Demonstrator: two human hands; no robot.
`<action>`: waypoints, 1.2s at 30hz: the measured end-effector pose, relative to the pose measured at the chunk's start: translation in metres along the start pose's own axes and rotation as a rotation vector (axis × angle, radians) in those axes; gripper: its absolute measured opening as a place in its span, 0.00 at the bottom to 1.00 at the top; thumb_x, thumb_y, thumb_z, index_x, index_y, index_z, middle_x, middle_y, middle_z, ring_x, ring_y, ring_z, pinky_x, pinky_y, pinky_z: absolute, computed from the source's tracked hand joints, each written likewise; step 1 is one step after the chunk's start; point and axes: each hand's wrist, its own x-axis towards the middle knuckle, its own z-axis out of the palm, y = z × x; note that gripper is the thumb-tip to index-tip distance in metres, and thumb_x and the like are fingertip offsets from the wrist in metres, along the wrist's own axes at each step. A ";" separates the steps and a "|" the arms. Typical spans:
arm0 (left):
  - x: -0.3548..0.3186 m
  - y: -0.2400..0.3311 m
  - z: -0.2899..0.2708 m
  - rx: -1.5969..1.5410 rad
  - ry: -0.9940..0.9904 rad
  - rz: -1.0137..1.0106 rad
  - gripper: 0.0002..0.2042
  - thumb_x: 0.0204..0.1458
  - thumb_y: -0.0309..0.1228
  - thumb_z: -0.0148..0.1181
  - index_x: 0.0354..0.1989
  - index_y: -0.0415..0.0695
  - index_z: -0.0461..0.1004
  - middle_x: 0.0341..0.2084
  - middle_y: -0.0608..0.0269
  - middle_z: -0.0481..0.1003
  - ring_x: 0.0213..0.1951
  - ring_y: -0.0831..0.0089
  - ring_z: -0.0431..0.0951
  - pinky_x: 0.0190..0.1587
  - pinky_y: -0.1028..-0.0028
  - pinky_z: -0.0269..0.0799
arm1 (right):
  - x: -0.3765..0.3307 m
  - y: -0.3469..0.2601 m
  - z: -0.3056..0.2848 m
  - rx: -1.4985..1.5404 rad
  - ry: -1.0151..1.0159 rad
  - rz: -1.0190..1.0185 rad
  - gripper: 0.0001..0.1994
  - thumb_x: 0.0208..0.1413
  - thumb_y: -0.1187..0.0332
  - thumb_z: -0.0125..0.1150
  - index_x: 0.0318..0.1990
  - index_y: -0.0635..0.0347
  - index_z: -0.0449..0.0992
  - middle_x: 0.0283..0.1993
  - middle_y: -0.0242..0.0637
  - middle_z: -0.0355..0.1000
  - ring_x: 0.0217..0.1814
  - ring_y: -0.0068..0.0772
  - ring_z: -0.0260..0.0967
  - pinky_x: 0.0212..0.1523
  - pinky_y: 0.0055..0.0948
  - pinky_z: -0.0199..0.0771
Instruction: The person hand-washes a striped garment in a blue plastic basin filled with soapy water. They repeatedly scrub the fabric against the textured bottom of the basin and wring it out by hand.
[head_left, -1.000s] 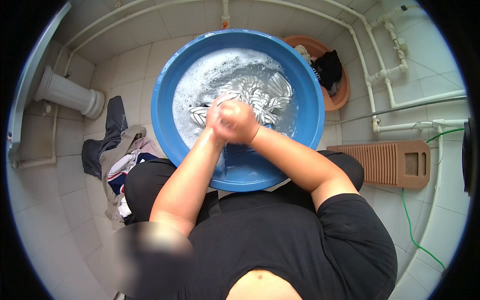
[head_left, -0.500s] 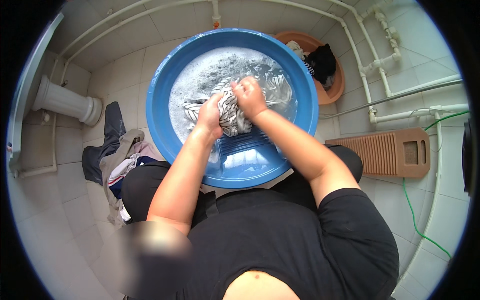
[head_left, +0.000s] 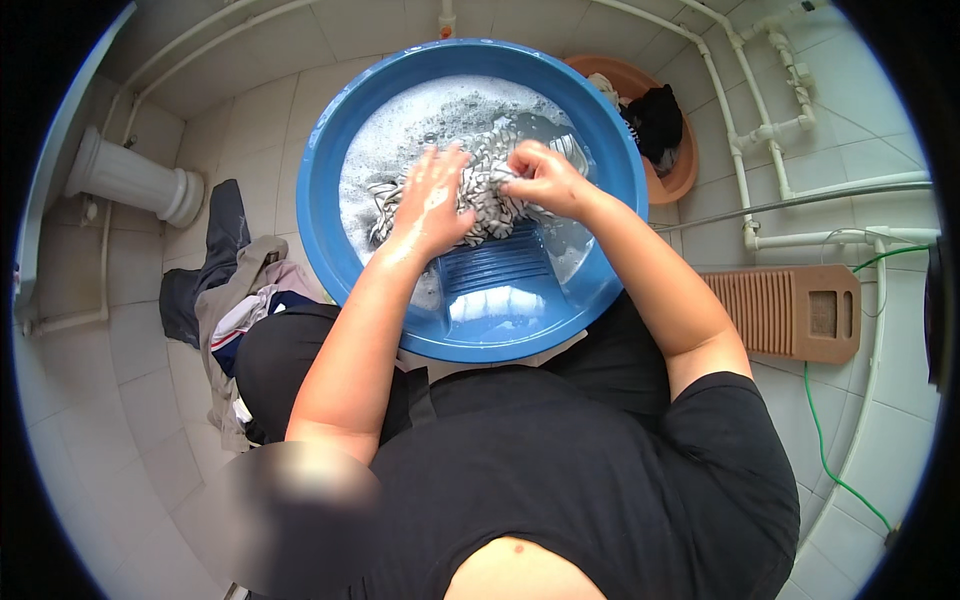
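In blue basin [head_left: 330, 170], left hand [head_left: 432, 205] flat, pressing striped cloth [head_left: 492, 190] onto ribbed washboard [head_left: 495, 270]; right hand [head_left: 540, 180] grip closed, bunching cloth for scrubbing.

A home washroom is shown: a tiled floor [head_left: 130, 400], white pipes [head_left: 760, 130] along the wall, a blue basin [head_left: 340, 150] of suds, a washboard [head_left: 790, 312], and heaped clothes [head_left: 230, 300].

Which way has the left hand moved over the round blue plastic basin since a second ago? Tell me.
Yes. The left hand has spread flat and slid toward the basin's left side, apart from the right hand.
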 end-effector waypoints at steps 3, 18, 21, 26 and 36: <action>-0.001 0.005 -0.005 -0.192 -0.293 -0.083 0.26 0.38 0.35 0.60 0.50 0.44 0.65 0.48 0.53 0.67 0.54 0.58 0.63 0.58 0.62 0.54 | 0.005 -0.023 -0.014 0.631 0.024 0.032 0.10 0.44 0.68 0.61 0.32 0.63 0.70 0.44 0.38 0.67 0.43 0.25 0.64 0.46 0.24 0.63; 0.012 -0.019 0.004 -1.594 0.248 -0.675 0.10 0.52 0.33 0.53 0.33 0.39 0.64 0.29 0.58 0.71 0.30 0.71 0.74 0.33 0.72 0.71 | -0.010 0.084 0.008 -0.252 -0.127 0.472 0.27 0.44 0.53 0.61 0.47 0.64 0.69 0.47 0.49 0.68 0.52 0.41 0.65 0.51 0.32 0.63; 0.006 -0.019 0.013 -0.376 -0.006 -0.510 0.18 0.46 0.38 0.61 0.36 0.36 0.65 0.33 0.54 0.72 0.32 0.72 0.74 0.36 0.78 0.68 | -0.004 0.077 0.004 -0.399 0.030 0.390 0.23 0.45 0.55 0.60 0.44 0.65 0.71 0.47 0.48 0.69 0.50 0.41 0.66 0.50 0.30 0.64; 0.009 -0.023 0.024 -1.475 0.053 -0.566 0.07 0.52 0.29 0.53 0.37 0.43 0.66 0.34 0.58 0.73 0.33 0.72 0.75 0.39 0.74 0.71 | 0.001 0.013 0.029 0.719 0.155 0.121 0.15 0.49 0.66 0.56 0.43 0.64 0.72 0.37 0.32 0.72 0.40 0.20 0.67 0.42 0.22 0.67; 0.003 -0.015 0.042 -2.215 0.031 -0.519 0.16 0.59 0.43 0.38 0.35 0.44 0.68 0.26 0.62 0.71 0.30 0.69 0.72 0.39 0.70 0.69 | -0.005 -0.060 0.099 -0.213 0.358 -0.591 0.11 0.38 0.61 0.60 0.21 0.57 0.68 0.25 0.38 0.66 0.27 0.41 0.68 0.27 0.33 0.68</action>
